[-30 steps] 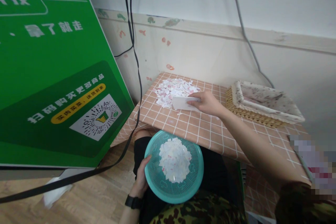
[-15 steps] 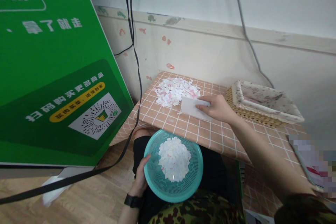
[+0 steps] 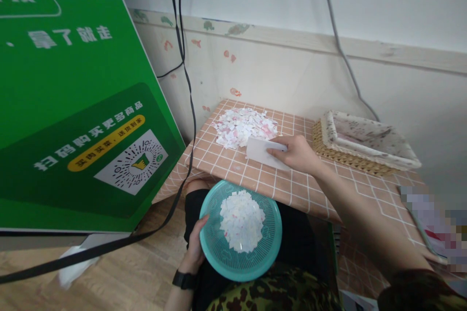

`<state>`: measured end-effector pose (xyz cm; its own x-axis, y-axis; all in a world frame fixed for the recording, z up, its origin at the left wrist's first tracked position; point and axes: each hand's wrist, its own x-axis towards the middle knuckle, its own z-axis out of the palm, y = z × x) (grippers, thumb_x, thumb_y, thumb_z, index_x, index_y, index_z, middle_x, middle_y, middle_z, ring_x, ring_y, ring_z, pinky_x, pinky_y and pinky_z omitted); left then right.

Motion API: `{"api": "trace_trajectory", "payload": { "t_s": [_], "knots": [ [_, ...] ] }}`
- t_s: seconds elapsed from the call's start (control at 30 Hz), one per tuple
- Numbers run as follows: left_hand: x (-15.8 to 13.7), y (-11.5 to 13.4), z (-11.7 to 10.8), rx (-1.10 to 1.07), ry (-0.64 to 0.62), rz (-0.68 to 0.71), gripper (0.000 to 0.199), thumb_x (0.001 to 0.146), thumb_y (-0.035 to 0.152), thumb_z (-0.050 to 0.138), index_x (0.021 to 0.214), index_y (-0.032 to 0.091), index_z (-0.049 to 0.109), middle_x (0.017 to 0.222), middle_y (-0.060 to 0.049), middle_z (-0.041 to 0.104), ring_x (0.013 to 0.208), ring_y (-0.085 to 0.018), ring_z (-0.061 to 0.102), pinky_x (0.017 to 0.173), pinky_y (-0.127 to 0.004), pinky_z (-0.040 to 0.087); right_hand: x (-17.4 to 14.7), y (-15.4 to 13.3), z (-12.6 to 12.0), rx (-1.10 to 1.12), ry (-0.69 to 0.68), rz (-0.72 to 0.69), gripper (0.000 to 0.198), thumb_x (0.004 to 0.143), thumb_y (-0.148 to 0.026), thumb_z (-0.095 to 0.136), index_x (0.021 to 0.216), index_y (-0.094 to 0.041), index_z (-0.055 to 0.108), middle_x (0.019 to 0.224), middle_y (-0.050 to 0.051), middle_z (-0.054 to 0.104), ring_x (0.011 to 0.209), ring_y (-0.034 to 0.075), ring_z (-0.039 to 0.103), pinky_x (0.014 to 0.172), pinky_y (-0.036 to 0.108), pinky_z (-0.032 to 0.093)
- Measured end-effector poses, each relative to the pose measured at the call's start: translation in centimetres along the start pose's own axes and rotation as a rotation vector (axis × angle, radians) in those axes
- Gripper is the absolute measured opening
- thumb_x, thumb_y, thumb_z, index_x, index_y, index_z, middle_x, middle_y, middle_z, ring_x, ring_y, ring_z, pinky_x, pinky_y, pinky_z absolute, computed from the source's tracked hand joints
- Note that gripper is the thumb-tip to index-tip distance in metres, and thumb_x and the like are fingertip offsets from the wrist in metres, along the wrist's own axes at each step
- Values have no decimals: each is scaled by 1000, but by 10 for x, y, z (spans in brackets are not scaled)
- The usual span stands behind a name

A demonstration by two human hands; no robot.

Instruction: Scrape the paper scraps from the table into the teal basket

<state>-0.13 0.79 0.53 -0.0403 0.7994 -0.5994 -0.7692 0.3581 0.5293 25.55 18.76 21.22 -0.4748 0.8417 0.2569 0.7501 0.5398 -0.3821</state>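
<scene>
My left hand (image 3: 197,239) grips the left rim of a round teal plastic basket (image 3: 272,248), held above my lap just below the table edge. Inside it lies a heap of small white paper scraps (image 3: 242,221) with a few pink bits. On the table, my right hand (image 3: 295,153) pinches a white card (image 3: 263,152) by its right end. The card stands tilted on the tablecloth, its left end beside a pile of torn white and pink paper scraps (image 3: 244,125). The card hides the pile's near right edge.
A checked brown cloth covers the table (image 3: 215,158). To the right stands a cloth-lined wicker basket (image 3: 365,146) against the wall. A green printed cabinet (image 3: 91,82) fills the left side, with a black strap (image 3: 189,92) hanging before it. A grey cable (image 3: 341,48) runs down the wall.
My right hand has drawn the card slightly toward me and to the left, and the card now looks a little curved. The left hand and the teal basket have stayed in place.
</scene>
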Motion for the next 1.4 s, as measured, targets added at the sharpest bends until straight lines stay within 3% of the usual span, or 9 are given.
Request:
{"api": "trace_trajectory", "payload": {
  "t_s": [0.23, 0.33, 0.53, 0.67, 0.9, 1.17, 1.4],
  "knots": [
    [1, 0, -1, -13, -21, -4, 21, 70, 29, 66, 78, 11, 73, 74, -7, 74, 67, -21, 65, 75, -35, 49, -1, 0, 7, 20, 9, -6, 20, 81, -29, 52, 86, -19, 69, 75, 3, 68, 64, 15, 60, 58, 27, 40],
    [-1, 1, 0, -18, -20, -14, 21, 70, 29, 66, 77, 11, 73, 74, -7, 74, 66, -21, 66, 74, -35, 49, -9, -3, 6, 16, 95, 29, 21, 81, -30, 53, 89, -20, 69, 79, 3, 70, 67, 17, 61, 61, 27, 41],
    [-1, 1, 1, 7, -16, -17, 24, 69, 31, 66, 80, 11, 73, 75, -8, 74, 65, -23, 66, 73, -38, 50, -41, -23, 32, 71, 168, 159, 26, 84, -34, 48, 97, -22, 68, 81, 5, 71, 66, 19, 62, 60, 30, 44],
    [1, 1, -1, 25, 18, 22, 21, 66, 30, 69, 76, 12, 73, 71, -7, 73, 63, -22, 65, 72, -37, 50, -55, -18, 50, 106, 286, 326, 29, 83, -38, 50, 96, -20, 68, 86, 7, 71, 71, 23, 64, 62, 33, 47],
    [0, 1, 0, 31, 29, 63, 19, 67, 28, 69, 76, 11, 73, 73, -6, 74, 64, -21, 65, 75, -35, 50, -71, 7, 43, 154, 445, 508, 37, 81, -44, 51, 102, -19, 68, 89, 9, 71, 72, 26, 65, 58, 34, 48],
    [-2, 2, 4, 48, 70, 4, 21, 64, 30, 69, 75, 12, 73, 74, -8, 74, 69, -24, 67, 76, -37, 49, -30, 23, 21, 26, 354, 252, 26, 81, -33, 53, 96, -21, 70, 89, 6, 72, 78, 24, 66, 67, 33, 47],
    [4, -1, -1, 23, 20, -20, 23, 67, 31, 68, 80, 11, 73, 76, -8, 74, 68, -22, 66, 75, -35, 50, -13, 37, 1, -51, 235, 181, 26, 79, -30, 54, 95, -19, 71, 87, 7, 72, 75, 23, 66, 66, 32, 47]
  ]
}}
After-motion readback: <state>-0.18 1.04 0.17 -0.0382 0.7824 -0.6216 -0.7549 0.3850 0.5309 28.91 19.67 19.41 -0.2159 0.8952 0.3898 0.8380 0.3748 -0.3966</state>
